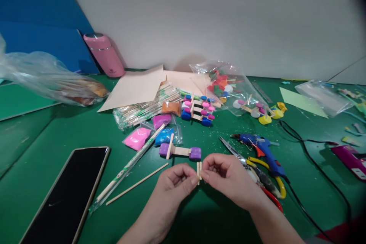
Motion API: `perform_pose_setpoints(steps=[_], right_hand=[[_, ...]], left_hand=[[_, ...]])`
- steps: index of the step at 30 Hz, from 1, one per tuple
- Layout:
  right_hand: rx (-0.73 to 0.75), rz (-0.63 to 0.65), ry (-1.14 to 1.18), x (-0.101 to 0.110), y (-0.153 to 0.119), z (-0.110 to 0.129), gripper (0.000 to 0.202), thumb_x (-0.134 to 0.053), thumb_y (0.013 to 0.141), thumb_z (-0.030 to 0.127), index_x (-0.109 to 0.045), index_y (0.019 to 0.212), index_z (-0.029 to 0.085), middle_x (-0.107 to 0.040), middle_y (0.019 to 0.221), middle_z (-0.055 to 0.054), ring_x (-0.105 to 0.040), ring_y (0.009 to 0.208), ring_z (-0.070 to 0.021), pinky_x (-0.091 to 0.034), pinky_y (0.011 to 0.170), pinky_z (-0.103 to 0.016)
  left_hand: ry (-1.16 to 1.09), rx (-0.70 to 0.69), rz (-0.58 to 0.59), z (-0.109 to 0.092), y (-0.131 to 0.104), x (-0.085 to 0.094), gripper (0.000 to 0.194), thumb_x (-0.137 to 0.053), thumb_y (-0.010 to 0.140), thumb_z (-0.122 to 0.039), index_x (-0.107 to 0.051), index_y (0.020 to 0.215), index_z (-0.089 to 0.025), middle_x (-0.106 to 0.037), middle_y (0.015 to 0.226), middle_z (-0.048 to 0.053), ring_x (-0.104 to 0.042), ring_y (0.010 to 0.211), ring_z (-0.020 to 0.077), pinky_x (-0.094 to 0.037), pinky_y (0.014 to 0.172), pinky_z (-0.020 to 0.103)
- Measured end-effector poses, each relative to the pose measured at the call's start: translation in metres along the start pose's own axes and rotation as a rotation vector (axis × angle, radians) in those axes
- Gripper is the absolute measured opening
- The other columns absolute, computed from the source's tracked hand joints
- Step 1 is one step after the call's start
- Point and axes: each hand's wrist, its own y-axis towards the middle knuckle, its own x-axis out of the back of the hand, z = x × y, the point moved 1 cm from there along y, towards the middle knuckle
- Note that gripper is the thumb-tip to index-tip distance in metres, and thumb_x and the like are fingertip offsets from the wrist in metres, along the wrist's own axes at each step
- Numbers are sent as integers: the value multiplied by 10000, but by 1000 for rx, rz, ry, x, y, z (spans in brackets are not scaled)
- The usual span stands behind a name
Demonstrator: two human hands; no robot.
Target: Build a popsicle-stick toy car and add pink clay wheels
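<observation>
Both forearms reach in from the near edge and converge, the left hand (pixel 175 187) and right hand (pixel 225 179) meeting with bent fingers and their thumbs towards each other. Between thumb and curled fingers, each hand pinches the short wooden sticks (pixel 198 167), which sit side by side just above or on the near part of the table, in the gap where the fingertips meet; whether they touch the surface cannot be told. The green tabletop (pixel 77 129) runs back to a plain white wall (pixel 177 15), with blue boards (pixel 37 45) and a pink tumbler (pixel 105 57) leaning there at the far left. A smartphone (pixel 65 194) lies at the near left; beside the right hand are scissors (pixel 231 146) and a blue glue gun (pixel 264 150). Just beyond the hands rests a wooden stick piece with purple ends (pixel 181 151), its length running left to right. The held sticks' long axes are roughly parallel, pointing away from the person towards the wall, nearly square to that piece.
</observation>
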Motion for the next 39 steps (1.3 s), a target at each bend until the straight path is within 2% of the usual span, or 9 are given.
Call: perform_pose_setpoints(steps=[5, 11, 39], right_hand=[[14, 15, -61, 2, -1, 2, 115, -570, 732, 206, -533, 644, 143, -425, 548, 57, -345, 499, -52, -289, 443, -155], [16, 41, -68, 3, 1, 4, 118, -590, 710, 184, -521, 625, 141, -388, 536, 67, -320, 490, -43, -279, 435, -144], [12, 57, -105, 6, -1, 3, 135, -590, 732, 233, -545, 641, 143, -380, 520, 70, -314, 481, -46, -263, 424, -150]], left_hand=[[-2, 5, 23, 0, 1, 0, 175, -687, 665, -276, -588, 618, -139, -486, 577, -35, -380, 575, 85, -295, 544, 190], [16, 10, 29, 2, 1, 1, 173, -680, 670, -279, -586, 625, -140, -493, 584, -32, -386, 579, 90, -299, 549, 199], [15, 10, 33, 1, 2, 1, 187, -688, 660, -282, -577, 616, -138, -487, 580, -34, -374, 574, 87, -284, 541, 197]])
